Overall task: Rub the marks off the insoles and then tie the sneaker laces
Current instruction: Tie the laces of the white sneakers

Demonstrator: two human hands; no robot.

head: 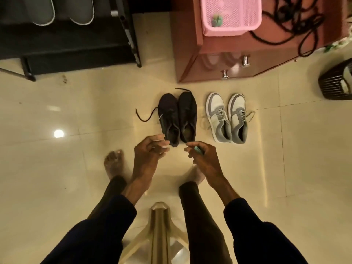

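The pair of black lace-up sneakers (178, 115) stands side by side on the glossy cream floor tiles (76, 111). Toes point away from the person and heel openings face the hands, so each shoe's long axis runs straight out from the body. Their black laces (146, 116) are undone, one trailing off to the left and another end lying past the toes. A brownish insole (187, 132) shows in the opening of the right-hand shoe; any marks on it are too small to make out. The right hand (202, 157) is on the near side of that shoe's heel, thumb and fingers pinching a small teal object (198, 149), probably the rubbing tool. The left hand (148, 149) is level with it by the other shoe's heel, fingers curled, with something pale at their tips; I cannot tell whether that is a thing it holds. How high either hand is above the floor is unclear. By my reading, rubbing has yet to begin, and the right hand is nearer the visible insole, which lies forward and down from its fingers. Just right of the black pair stands a pair of grey-and-white sneakers (226, 119), seemingly untied too. Beyond are a red-brown wooden cabinet (209, 63) bearing a pink mesh basket (228, 14), and a black shoe rack (76, 44) at the left.
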